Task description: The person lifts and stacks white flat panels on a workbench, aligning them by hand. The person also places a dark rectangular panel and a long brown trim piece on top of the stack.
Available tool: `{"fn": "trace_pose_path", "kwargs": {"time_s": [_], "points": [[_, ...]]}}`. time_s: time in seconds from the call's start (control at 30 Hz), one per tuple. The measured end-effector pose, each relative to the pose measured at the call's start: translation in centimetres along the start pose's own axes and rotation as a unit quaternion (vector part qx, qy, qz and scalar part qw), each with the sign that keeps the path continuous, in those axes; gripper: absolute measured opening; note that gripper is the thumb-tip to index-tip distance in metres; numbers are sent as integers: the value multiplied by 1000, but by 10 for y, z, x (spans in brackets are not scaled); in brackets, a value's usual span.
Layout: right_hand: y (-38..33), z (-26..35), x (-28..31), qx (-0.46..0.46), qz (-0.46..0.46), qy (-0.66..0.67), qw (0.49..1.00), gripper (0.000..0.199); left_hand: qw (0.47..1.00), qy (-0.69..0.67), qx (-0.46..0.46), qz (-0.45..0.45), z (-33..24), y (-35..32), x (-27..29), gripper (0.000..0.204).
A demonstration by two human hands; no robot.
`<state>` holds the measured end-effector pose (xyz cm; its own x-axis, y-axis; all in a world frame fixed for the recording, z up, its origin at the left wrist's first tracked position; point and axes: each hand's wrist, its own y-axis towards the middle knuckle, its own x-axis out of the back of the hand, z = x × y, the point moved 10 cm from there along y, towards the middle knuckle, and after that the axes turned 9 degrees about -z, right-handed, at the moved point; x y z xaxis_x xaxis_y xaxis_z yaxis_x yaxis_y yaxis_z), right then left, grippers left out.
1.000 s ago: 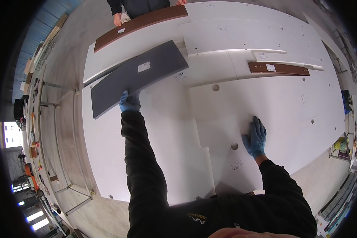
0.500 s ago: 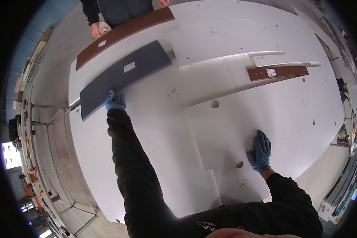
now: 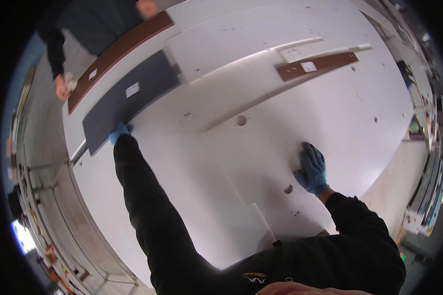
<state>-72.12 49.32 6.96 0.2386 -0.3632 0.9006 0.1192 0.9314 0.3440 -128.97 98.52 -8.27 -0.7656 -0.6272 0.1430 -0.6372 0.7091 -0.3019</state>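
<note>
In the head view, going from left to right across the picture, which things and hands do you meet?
Co-worker's hand → dark grey board → round hole → right hand, flat on the white panel.

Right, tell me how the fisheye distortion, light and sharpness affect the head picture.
Head view: the fisheye bends the dark grey flat panel and the long brown wooden strip; a black rim rings the frame; light is even and soft across the white boards; the blue-gloved left hand and right hand look sharp.
</note>
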Motion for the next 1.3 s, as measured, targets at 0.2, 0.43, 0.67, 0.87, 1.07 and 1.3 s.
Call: {"fn": "trace_pose_path", "kwargs": {"time_s": [0.2,0.43,0.67,0.87,1.07,1.3], "points": [[-5,-6,18,6,-50,48,998,60,974,-224,2,-33,24,-30,25,36],[-20,-18,29,-26,-42,60,997,59,914,90,-363,155,-77,-236,10,50],[-40,-27,27,-22,-58,32,998,63,715,283,-529,359,42,-575,50,60],[-54,-31,27,-21,-65,52,996,61,594,405,-557,416,115,-743,139,73],[-104,-40,93,-48,-114,95,988,56,541,412,-595,428,144,-829,202,102],[-200,-131,219,-150,-172,127,965,58,488,546,-592,338,203,-858,217,115]]}}
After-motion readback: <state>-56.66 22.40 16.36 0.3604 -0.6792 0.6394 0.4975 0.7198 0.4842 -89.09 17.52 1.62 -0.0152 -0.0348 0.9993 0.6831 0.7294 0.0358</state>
